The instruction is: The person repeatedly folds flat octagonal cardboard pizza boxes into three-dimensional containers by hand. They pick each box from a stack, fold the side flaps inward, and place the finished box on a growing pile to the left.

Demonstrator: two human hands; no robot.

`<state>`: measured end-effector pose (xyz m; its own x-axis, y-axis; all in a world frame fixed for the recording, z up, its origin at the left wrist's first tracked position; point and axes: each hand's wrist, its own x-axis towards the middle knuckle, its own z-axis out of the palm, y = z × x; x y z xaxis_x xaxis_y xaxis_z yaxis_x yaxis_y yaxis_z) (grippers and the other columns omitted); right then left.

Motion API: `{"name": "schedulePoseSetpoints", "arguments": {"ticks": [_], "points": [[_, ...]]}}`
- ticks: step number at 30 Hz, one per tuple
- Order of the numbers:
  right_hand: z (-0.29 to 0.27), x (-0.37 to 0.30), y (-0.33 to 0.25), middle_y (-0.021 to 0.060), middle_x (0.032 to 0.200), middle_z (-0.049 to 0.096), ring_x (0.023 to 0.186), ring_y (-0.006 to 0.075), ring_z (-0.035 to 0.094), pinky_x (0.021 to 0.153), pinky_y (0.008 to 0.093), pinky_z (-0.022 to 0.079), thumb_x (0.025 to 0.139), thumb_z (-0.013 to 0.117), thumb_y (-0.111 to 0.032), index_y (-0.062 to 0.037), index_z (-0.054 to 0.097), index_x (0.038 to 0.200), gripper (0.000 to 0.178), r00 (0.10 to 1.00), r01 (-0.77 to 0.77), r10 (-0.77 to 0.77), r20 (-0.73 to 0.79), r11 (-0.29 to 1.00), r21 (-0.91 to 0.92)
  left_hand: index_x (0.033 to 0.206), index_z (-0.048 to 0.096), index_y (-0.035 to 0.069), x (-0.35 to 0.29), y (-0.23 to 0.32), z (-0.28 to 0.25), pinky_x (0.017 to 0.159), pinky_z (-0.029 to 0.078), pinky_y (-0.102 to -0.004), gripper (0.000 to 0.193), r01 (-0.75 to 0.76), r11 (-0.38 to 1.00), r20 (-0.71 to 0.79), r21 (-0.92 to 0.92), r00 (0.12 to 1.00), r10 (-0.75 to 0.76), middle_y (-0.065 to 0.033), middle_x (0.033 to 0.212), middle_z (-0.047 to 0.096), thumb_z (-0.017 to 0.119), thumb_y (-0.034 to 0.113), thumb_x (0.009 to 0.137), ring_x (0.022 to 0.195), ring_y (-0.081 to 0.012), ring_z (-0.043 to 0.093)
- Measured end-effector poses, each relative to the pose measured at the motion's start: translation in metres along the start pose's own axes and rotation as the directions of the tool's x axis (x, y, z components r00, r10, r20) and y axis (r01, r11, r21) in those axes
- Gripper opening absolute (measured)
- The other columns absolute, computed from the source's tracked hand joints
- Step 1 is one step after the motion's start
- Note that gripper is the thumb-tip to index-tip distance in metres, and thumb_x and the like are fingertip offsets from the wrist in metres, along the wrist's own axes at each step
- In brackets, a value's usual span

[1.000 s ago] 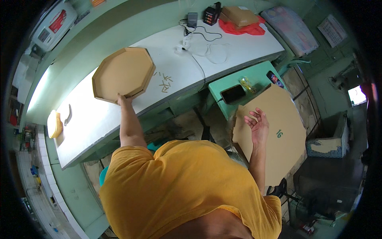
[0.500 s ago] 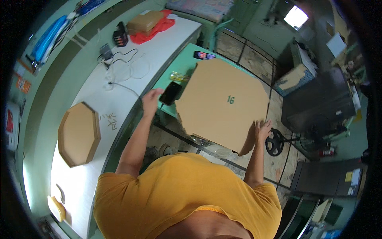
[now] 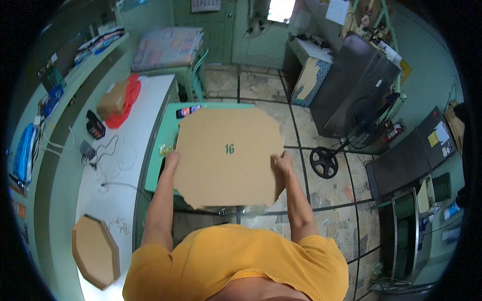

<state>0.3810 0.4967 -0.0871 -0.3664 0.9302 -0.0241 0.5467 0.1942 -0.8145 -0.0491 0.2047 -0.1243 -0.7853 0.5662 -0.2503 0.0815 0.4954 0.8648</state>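
A large flat sheet of brown cardboard [image 3: 226, 173] with cut corners and a small green printed mark lies level in front of me, over the green table [image 3: 155, 155]. My left hand [image 3: 172, 161] is closed on its left edge, some fingers hidden. At the right edge, my right hand [image 3: 282, 161] grips it, fingertips on top. Near my left hand are a small clear-and-yellow item [image 3: 165, 149] and the dark edge of a phone [image 3: 161, 166], mostly covered by my arm. Another phone [image 3: 188, 111] with a lit screen sits at the sheet's far left corner.
Left of me runs a white counter [image 3: 120, 193] with a shallow octagonal cardboard tray [image 3: 95, 252], cables [image 3: 103, 150], a brown box [image 3: 112, 98] and red plastic [image 3: 125, 108]. A fan's round black base [image 3: 324, 163] stands on the tiled floor to the right. A green chair [image 3: 201, 75] is ahead.
My left hand has moved from beside the phone onto the sheet's left edge. The sheet has been turned straighter. My view has swung to the right.
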Motion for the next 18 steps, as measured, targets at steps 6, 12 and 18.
{"name": "schedulePoseSetpoints", "arguments": {"ticks": [6, 12, 18], "points": [[-0.019, -0.007, -0.01, 0.0279, 0.114, 0.062, 0.112, 0.0391, 0.059, 0.093, 0.0419, 0.047, 0.079, 0.069, -0.031, 0.0083, 0.054, 0.118, 0.057, 0.995, -0.101, 0.099, 0.022, 0.993, 0.062, 0.099, 0.068, -0.002, -0.041, 0.036, -0.043, 0.048, 0.042, -0.0318, 0.021, -0.017, 0.971, -0.003, -0.24, 1.0, 0.017, -0.0037, 0.076, 0.062, 0.053, 0.003, 0.085, 0.055, -0.0149, 0.054], [-0.04, -0.004, -0.029, 0.0193, 0.109, 0.066, 0.102, 0.0299, 0.062, 0.088, 0.0364, 0.048, 0.078, 0.062, -0.01, 0.0056, 0.056, 0.116, 0.042, 0.997, -0.071, 0.072, 0.005, 0.962, 0.262, 0.126, 0.052, -0.005, -0.082, 0.101, -0.101, 0.065, 0.054, -0.0269, 0.039, 0.04, 0.885, 0.243, -0.465, 0.966, 0.084, -0.0087, 0.094, 0.067, 0.055, 0.001, 0.088, 0.073, -0.0166, 0.065], [-0.085, 0.021, -0.115, 0.0031, 0.104, 0.062, 0.101, 0.0161, 0.056, 0.091, 0.0291, 0.041, 0.072, 0.054, 0.012, -0.0045, 0.054, 0.109, 0.041, 0.967, 0.254, -0.163, -0.196, 0.6, 0.758, 0.123, 0.051, 0.002, -0.082, 0.178, -0.129, 0.084, 0.054, -0.0327, 0.034, -0.253, 0.769, 0.0, -0.586, 0.95, 0.313, -0.0108, 0.113, 0.062, 0.056, 0.004, 0.089, 0.102, -0.0195, 0.062]]}}
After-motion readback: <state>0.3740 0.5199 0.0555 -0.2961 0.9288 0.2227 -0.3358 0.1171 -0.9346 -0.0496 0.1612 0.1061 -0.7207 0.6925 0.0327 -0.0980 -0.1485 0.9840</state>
